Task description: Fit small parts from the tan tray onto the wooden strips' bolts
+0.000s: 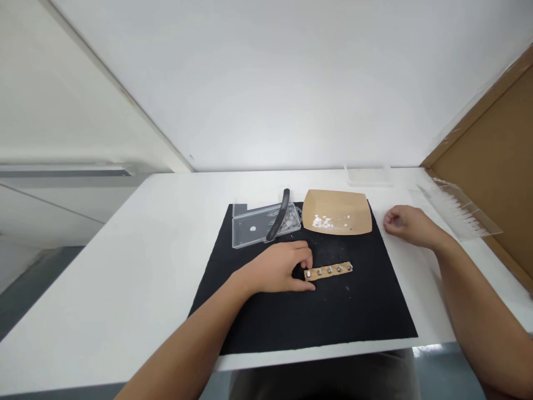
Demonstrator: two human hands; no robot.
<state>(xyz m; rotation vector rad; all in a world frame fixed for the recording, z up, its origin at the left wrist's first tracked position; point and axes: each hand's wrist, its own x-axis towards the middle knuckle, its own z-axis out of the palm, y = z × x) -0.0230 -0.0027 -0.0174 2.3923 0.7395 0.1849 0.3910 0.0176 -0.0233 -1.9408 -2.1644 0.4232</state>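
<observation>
A narrow cardboard strip [334,270] lies on the black mat [325,322]. Along it sit several shiny round metal pieces, and a white oval piece [308,274] is at its left end. My left hand [287,268] rests on the mat with its fingers and thumb closed around that left end. My right hand [408,225] is on the white table just right of the mat, fingers curled and thumb against the fingertips. Whatever it may pinch is hidden or too small to see.
Behind my left hand stands a clear plastic case [250,236] of small clear pieces, with a black curved-handled tool [278,215] lying across it. A cardboard tray [337,203] holds white bits. Clear plastic sheets [462,214] lean by the cardboard [495,144] at right.
</observation>
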